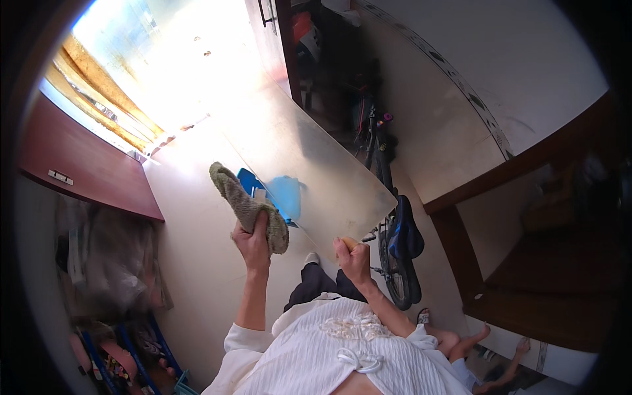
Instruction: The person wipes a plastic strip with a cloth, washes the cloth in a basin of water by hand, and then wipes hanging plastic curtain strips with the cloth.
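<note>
My left hand (253,247) grips a folded, worn grey-green cloth (242,202), thumb on top, with one end sticking up past the fingers. My right hand (353,261) is closed around the near edge of a large clear sheet (340,187), glass or plastic, close to its corner. The sheet slants away from me toward the bright doorway, and its far end is lost in the glare. Beyond it, a blue plastic container (286,197) on the floor shows partly through the sheet and partly beside it. The cloth appears apart from the sheet.
A bicycle (390,237) stands along the right wall. Left are a dark red panel (89,158), plastic-covered items (108,256) and a rack of small goods (123,355). Brown wooden furniture (543,296) lies right. Another person's leg (444,338) and arm show lower right.
</note>
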A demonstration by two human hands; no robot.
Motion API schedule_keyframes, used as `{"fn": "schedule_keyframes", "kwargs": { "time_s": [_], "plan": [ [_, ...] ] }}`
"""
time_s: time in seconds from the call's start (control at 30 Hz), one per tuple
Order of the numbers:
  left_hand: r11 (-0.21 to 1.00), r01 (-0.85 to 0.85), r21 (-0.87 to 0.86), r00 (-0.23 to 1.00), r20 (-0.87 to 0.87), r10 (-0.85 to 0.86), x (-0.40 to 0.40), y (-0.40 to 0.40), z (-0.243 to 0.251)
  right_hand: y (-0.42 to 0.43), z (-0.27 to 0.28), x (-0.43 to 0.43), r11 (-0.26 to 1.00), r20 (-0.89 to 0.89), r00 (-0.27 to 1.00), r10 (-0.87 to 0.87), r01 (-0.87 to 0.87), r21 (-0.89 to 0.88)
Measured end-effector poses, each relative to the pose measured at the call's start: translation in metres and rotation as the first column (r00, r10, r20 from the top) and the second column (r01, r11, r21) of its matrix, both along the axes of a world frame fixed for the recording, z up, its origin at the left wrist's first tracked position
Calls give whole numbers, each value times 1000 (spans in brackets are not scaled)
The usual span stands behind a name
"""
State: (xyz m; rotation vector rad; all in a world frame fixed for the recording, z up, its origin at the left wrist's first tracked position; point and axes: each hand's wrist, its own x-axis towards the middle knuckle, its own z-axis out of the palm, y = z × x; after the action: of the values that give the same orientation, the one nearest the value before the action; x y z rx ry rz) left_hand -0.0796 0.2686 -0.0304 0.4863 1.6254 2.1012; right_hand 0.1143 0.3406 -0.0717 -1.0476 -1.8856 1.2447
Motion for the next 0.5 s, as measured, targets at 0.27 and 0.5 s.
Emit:
{"fn": "schedule_keyframes", "kwargs": {
  "time_s": [0.27, 0.5],
  "plan": [
    [661, 93, -744, 183, -640, -746, 5, 25, -11, -20, -5, -8, 1000, -70, 998, 5, -7, -26],
    [633, -487, -602, 479, -790, -384, -131, 86, -12, -20, 7, -4, 997, -17, 998, 68, -67, 32]
  ]
}}
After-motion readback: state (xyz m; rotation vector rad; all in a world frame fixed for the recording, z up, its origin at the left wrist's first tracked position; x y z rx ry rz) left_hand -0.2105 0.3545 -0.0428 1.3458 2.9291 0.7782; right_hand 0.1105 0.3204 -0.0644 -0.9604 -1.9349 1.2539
